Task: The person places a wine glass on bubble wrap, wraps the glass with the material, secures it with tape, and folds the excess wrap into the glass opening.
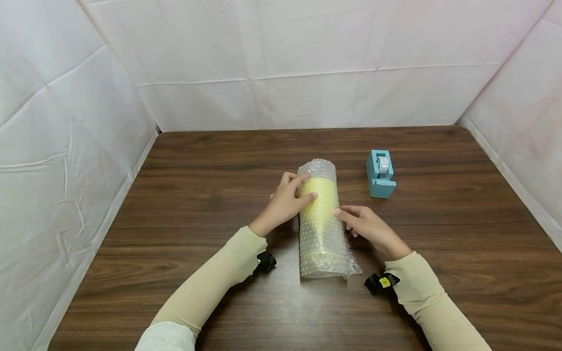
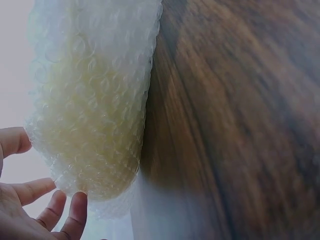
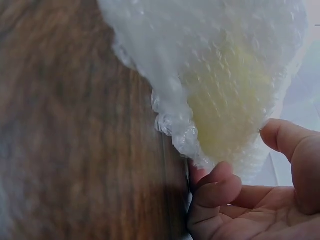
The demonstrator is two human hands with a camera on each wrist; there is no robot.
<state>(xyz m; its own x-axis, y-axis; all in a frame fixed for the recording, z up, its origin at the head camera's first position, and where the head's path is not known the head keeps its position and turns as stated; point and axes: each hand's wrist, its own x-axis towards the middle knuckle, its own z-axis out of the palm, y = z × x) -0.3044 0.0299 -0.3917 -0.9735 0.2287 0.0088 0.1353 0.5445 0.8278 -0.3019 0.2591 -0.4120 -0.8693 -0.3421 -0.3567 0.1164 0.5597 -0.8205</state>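
Observation:
A yellow thing (image 1: 320,195), wide at the top and tapering below like a goblet, shows through bubble wrap (image 1: 311,243) rolled round it. The bundle lies lengthwise on the table. My left hand (image 1: 285,200) rests on its upper left side with spread fingers, the thumb on top. In the left wrist view, the fingertips (image 2: 77,207) touch the wrap's side. At the right side, my right hand (image 1: 366,226) pinches the wrap's edge, thumb above and curled fingers below. A loose flap of wrap sticks out at the lower right. The wrap blurs the yellow thing's exact kind.
A blue tape dispenser (image 1: 381,183) with a roll of clear tape (image 1: 383,165) stands to the right, beyond my right hand. The dark wooden table (image 1: 197,195) is bordered by white cloth walls (image 1: 307,97) at the back and both sides.

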